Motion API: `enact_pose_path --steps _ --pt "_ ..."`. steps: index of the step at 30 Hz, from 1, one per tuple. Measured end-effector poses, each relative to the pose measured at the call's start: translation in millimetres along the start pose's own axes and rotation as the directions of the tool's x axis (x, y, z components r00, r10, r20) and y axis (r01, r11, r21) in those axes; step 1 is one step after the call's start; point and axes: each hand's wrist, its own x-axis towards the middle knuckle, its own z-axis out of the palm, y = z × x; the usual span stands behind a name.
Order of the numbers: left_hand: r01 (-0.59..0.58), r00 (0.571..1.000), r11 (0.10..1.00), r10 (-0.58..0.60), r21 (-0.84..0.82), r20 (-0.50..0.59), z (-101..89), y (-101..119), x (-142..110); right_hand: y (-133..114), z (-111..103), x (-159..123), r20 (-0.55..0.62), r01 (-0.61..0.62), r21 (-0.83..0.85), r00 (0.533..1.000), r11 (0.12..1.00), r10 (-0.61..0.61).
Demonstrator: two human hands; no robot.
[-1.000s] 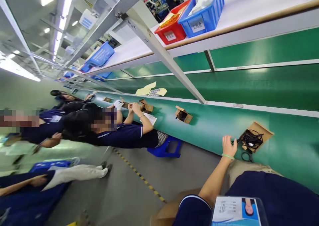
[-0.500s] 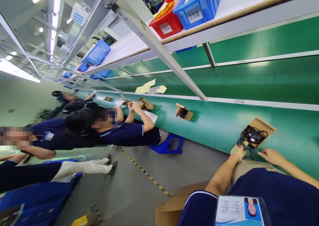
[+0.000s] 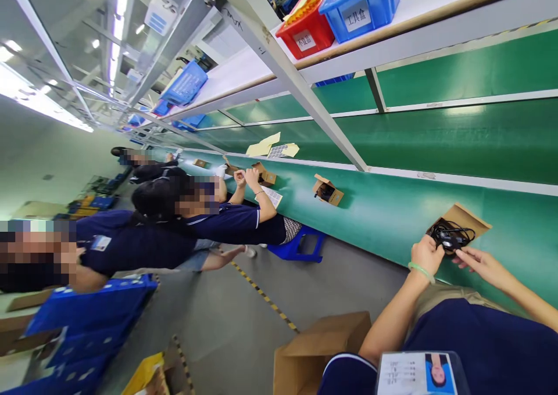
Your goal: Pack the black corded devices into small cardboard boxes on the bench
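Observation:
An open brown cardboard box [image 3: 468, 216] lies on the green conveyor belt [image 3: 392, 209], with a black device and its coiled cable [image 3: 449, 236] on its near flap. My left hand [image 3: 426, 254], wearing a green bracelet, is curled around the near side of the cable bundle. From the other side my right hand [image 3: 478, 261] reaches in, fingers stretched out and fingertips touching the black device.
Another small open box [image 3: 328, 190] sits further along the belt. Several co-workers sit at the belt to the left, one on a blue stool [image 3: 300, 245]. A cardboard carton [image 3: 322, 348] stands on the floor by my leg. Red [image 3: 307, 32] and blue [image 3: 361, 6] bins stand on the shelf above.
My left hand moved from the belt's edge onto the black cable bundle and closed on it. My right hand came into view and reached the device. The view shifted slightly.

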Motion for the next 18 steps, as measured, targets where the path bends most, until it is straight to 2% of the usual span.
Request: enact_pose_path --steps 3,5,6,8,10,14,16,18 --pt "-0.055 0.996 0.997 0.051 -0.048 -0.079 -2.9 9.3 23.0 16.4 -14.6 11.3 -0.188 -0.087 0.007 0.978 0.996 0.087" --pt "-0.028 0.987 0.999 0.034 0.04 -0.157 -6.5 2.0 33.9 25.5 -21.6 17.2 -0.245 -0.087 -0.061 0.967 0.994 0.069" --pt "0.01 0.989 0.995 0.005 0.097 -0.151 -7.9 -4.0 37.6 27.5 -23.4 18.8 -0.258 -0.068 -0.121 0.966 0.99 0.035" --pt "0.064 0.998 0.982 -0.063 0.177 -0.013 -7.5 -15.8 42.3 26.3 -23.2 19.7 -0.263 -0.029 -0.277 0.964 0.96 -0.046" --pt "0.052 0.99 0.98 -0.075 0.192 0.115 -0.9 -22.1 44.7 20.6 -19.6 19.7 -0.239 -0.027 -0.438 0.967 0.899 -0.088" --pt "-0.017 0.993 0.979 -0.007 0.205 0.118 27.1 -16.2 46.4 13.3 -15.3 23.7 -0.186 -0.08 -0.647 0.981 0.758 -0.055" --pt "-0.003 0.986 0.962 -0.043 0.274 0.162 41.2 -12.7 46.0 16.6 -18.1 27.4 -0.159 -0.076 -0.676 0.986 0.733 -0.045" --pt "0.006 0.975 0.936 -0.083 0.352 0.204 50.6 -13.6 45.6 25.0 -23.1 31.2 -0.121 -0.053 -0.662 0.992 0.747 -0.036"
